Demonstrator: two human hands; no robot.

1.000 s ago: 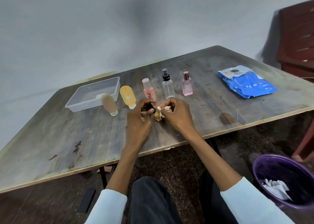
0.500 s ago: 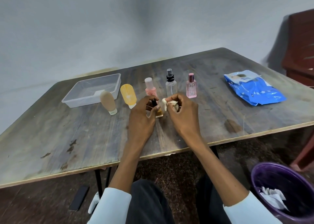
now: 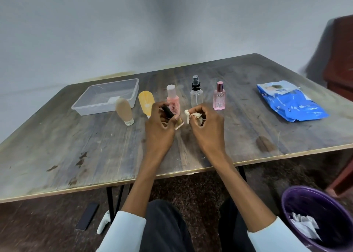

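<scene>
So the left hand (image 3: 159, 131) is gripping a small black-capped bottle (image 3: 168, 111), tilted, over the desk (image 3: 95, 146). The right hand (image 3: 207, 129) pinches a crumpled wipe (image 3: 192, 115) just beside it.

Headcount: four bottles, three in a row toward the far edge of the tabletop (image 3: 95, 156) (pink white-capped bottle (image 3: 172, 100), clear sprayer (image 3: 196, 96), pink perfume (image 3: 219, 99)), plus one small black-capped bottle (image 3: 169, 111) in the left hand (image 3: 159, 131). Two squeeze tubes: tan tube (image 3: 124, 111), yellow tube (image 3: 146, 101). One clear tray (image 3: 99, 109) near the far left corner, one blue pack (image 3: 292, 104) by the right edge, one wipe (image 3: 193, 115) in the right hand (image 3: 208, 129). One purple bin (image 3: 292, 200), maybe two or three crumpled bits (image 3: 303, 225) inside, hard to tell.
</scene>
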